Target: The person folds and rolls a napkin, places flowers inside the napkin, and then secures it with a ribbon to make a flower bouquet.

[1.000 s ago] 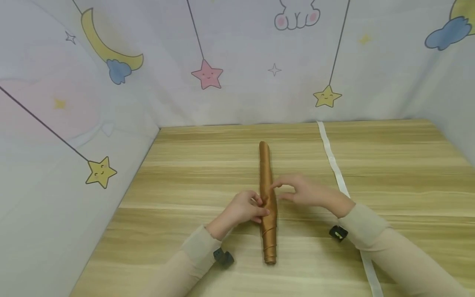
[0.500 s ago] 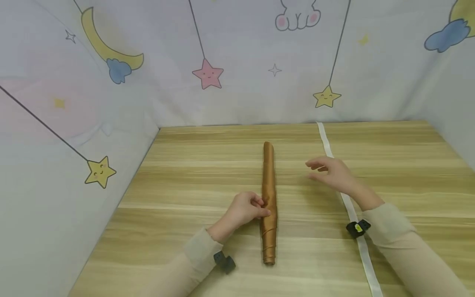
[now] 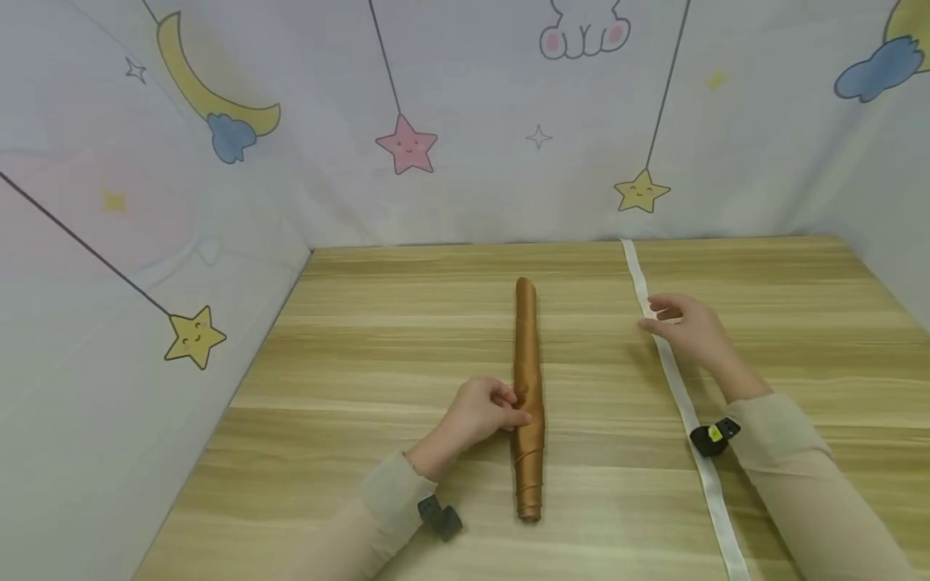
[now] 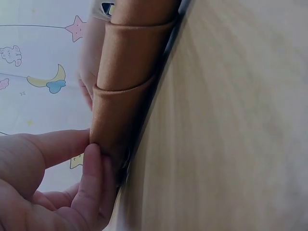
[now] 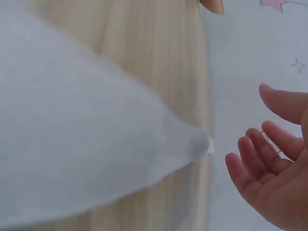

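A long roll of shiny brown cloth (image 3: 529, 339) lies lengthwise on the wooden table, its wrapped edges stepped toward the near end. My left hand (image 3: 475, 413) pinches its left side around the middle; in the left wrist view the thumb and fingertips press against the brown cloth (image 4: 130, 57). Over to the right, a white ribbon (image 3: 678, 383) runs from the back edge of the table to the front. My right hand (image 3: 692, 331) hovers over the ribbon's far part, its fingers loosely bent. The right wrist view shows that hand (image 5: 276, 175) holding nothing, apart from the ribbon (image 5: 96, 134).
White curtains with printed stars, a moon and clouds (image 3: 879, 68) hang behind and at both sides of the wooden table (image 3: 385, 323). A small black camera (image 3: 439, 518) is worn at the left wrist, another (image 3: 714, 437) at the right.
My right hand has left the brown cloth roll and travelled right to above the white ribbon. My left hand stays at the roll, which shifted slightly to the right at its far end.
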Demonstrator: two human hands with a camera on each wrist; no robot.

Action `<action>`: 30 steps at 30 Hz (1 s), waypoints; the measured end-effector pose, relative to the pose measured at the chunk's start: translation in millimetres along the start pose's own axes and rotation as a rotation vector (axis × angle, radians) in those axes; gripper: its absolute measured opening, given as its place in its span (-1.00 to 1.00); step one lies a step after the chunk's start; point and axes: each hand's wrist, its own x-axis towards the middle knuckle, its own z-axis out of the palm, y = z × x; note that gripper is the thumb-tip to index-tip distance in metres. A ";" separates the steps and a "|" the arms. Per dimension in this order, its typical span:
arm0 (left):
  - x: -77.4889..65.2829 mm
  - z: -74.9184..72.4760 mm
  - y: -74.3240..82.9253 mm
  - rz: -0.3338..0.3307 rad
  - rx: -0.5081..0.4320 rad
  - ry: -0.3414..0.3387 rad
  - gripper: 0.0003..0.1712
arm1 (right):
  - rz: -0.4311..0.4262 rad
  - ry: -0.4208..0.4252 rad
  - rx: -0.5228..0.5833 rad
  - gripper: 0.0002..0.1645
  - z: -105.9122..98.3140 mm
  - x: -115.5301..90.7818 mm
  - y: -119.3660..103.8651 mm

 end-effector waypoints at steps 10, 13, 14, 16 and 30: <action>-1.0 0.8 -0.8 0.011 0.026 -0.002 -0.66 | 0.172 -0.075 0.008 -0.14 -4.2 12.4 19.1; -0.8 0.6 -0.3 0.011 0.014 -0.004 -0.66 | 0.201 -0.080 -0.008 -0.16 -5.0 13.6 19.7; -0.5 0.5 -0.2 0.008 0.009 -0.006 -0.66 | 0.212 -0.080 -0.018 -0.17 -5.0 14.0 19.6; -0.5 0.2 0.3 0.005 0.006 -0.012 -0.66 | 0.228 -0.084 -0.037 -0.19 -5.0 14.6 18.8; 2.4 1.6 0.9 -0.003 -0.014 -0.002 -0.64 | 0.308 -0.111 -0.108 -0.55 -5.3 16.1 8.0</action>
